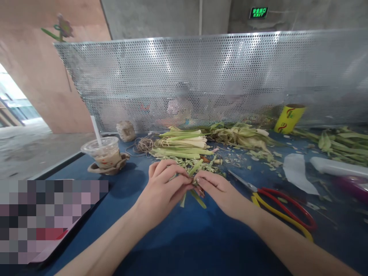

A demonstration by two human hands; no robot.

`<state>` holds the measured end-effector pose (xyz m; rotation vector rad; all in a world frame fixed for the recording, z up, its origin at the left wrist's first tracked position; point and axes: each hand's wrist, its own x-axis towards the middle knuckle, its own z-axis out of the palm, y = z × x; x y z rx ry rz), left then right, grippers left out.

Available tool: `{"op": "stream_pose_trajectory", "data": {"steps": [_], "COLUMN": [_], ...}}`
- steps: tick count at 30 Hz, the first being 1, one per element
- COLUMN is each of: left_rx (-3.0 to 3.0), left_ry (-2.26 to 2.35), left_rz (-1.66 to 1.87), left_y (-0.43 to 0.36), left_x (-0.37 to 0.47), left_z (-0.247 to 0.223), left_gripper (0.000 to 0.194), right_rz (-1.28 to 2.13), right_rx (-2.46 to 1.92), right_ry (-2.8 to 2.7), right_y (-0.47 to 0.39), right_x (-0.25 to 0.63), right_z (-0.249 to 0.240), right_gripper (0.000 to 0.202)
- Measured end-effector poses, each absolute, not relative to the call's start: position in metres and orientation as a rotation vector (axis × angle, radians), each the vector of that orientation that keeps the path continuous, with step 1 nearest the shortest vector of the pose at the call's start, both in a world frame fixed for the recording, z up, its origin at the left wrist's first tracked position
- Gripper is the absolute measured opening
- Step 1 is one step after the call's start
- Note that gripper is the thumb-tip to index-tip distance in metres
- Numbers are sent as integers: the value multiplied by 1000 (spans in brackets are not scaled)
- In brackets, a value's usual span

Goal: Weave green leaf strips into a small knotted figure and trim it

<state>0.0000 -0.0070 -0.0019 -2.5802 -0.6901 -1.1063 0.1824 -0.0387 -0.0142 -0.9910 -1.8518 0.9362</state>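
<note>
My left hand [163, 189] and my right hand [218, 189] meet at the centre of the blue table, their fingertips pinched together on a small green plant piece [198, 199]. Thin leafy ends of it stick out below and above the fingers; the part between the fingertips is mostly hidden. Just behind my hands lie small dried sprigs [208, 166] and a stack of pale green stalks [184, 143]. Scissors [253, 188] with one red and one yellow handle lie open beside my right forearm.
A plastic cup [107, 155] with a straw stands at the left, near twine [144, 145]. Dried leaves [241, 136], a yellow roll [289, 118], a white scrap [297, 172] and a white tool [333, 166] lie rightward. Behind rises a perforated metal screen [129, 76]; a person [180, 109] shows through it.
</note>
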Motion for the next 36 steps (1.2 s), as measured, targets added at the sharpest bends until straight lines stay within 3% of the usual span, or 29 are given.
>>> {"op": "stream_pose_trajectory", "data": {"steps": [9,12,18,27,36], "left_rx": [-2654,-2621,-2439,-2254,-2342], "left_ry": [-786,-773,-586,-437,-406], "left_rz": [-1072,-1026,-978,-869,-949], "left_y": [-9,-7,-7,-10,-6], "left_x": [-1,-3,-4,-8,-8], "left_z": [-3,-2,-2,3,0], "left_gripper": [9,26,5,25,26], "right_rz": [1248,1250,1307,1415,1476], "right_rx": [-722,-794,-784,-641,-579], "right_ry": [-1616,-1622,-1556,-1304,-1155], "right_y": [-33,-33,-34,-38,-40], "right_x": [183,184,181,171,167], "right_z": [-27,-23,-22,-23,-27], "right_gripper": [29,31,31,38,37]}}
